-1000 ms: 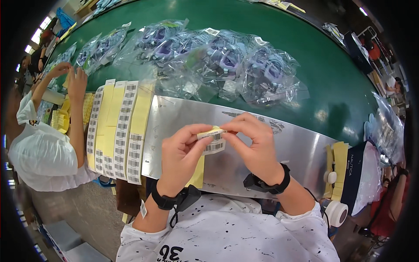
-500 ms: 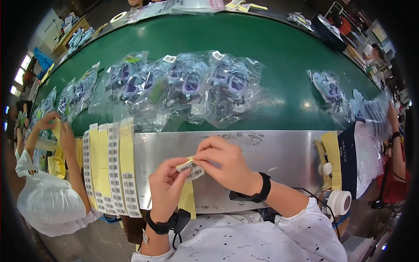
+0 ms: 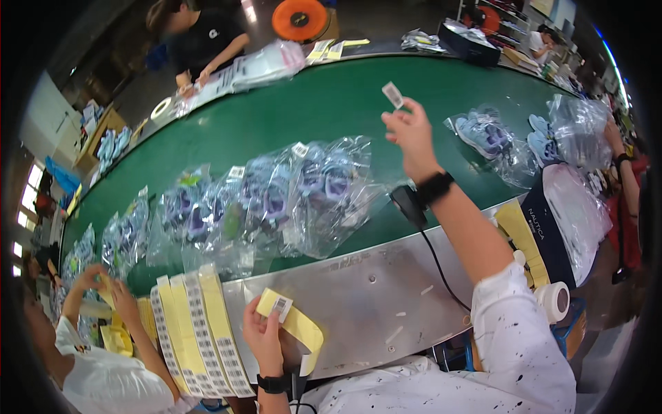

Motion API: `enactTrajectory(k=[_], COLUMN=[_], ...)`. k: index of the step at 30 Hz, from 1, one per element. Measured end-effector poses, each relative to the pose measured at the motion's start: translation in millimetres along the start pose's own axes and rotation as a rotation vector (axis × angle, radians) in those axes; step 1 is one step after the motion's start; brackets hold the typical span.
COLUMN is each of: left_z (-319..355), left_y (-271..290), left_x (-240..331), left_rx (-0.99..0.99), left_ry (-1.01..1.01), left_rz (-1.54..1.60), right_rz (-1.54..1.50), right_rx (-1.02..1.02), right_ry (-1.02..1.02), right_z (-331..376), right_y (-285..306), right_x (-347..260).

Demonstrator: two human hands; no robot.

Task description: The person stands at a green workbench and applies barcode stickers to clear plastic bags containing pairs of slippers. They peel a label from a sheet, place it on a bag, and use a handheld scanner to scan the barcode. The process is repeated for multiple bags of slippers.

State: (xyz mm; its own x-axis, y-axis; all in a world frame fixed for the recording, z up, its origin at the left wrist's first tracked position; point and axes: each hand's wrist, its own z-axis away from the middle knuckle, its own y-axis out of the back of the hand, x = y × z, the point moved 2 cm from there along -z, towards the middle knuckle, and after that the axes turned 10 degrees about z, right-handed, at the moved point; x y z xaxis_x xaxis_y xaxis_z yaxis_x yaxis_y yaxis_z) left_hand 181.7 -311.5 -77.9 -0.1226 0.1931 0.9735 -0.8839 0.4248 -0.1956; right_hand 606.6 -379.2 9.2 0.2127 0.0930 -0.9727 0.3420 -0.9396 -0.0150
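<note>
My right hand point(image 3: 415, 141) is stretched out over the green table. A small white barcode sticker point(image 3: 392, 94) is pinched at its fingertips. Down by the metal edge, my left hand point(image 3: 263, 339) grips a yellow backing strip point(image 3: 302, 330). One white barcode label point(image 3: 282, 306) is still stuck on that strip, near my left thumb. Left of and below my right hand lies a row of light blue and purple shoes in clear plastic bags point(image 3: 329, 185). Some of these bags carry a white label. To the right lies another bagged pair of blue shoes point(image 3: 486, 132).
Barcode label sheets point(image 3: 200, 324) hang over the metal ledge point(image 3: 358, 297) at left. On the right are a dark box point(image 3: 545, 234) and a white roll point(image 3: 553, 301). Co-workers are at the left point(image 3: 110, 366), the far side point(image 3: 207, 41) and the right edge, where a hand point(image 3: 614, 134) touches a bag.
My hands have separated. The right one has moved forward over the table with a sticker, while the left keeps the yellow strip lower down. The whole view has shifted and tilted.
</note>
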Motion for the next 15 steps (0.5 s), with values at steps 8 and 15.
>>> enactTrajectory(k=[8,15], left_z=[3.8,2.6], left_y=[-5.9,-11.9], left_x=[-4.9,-1.5], left_rx=[0.019,0.034], left_ry=[-0.006,-0.016], left_rz=[-0.058,0.001], right_rz=[0.151,0.062], right_rx=[-0.088,-0.137], right_ry=[-0.446,-0.437], right_z=[-31.5,-9.6], right_y=[-25.7,21.5], right_x=[108.5,109.3])
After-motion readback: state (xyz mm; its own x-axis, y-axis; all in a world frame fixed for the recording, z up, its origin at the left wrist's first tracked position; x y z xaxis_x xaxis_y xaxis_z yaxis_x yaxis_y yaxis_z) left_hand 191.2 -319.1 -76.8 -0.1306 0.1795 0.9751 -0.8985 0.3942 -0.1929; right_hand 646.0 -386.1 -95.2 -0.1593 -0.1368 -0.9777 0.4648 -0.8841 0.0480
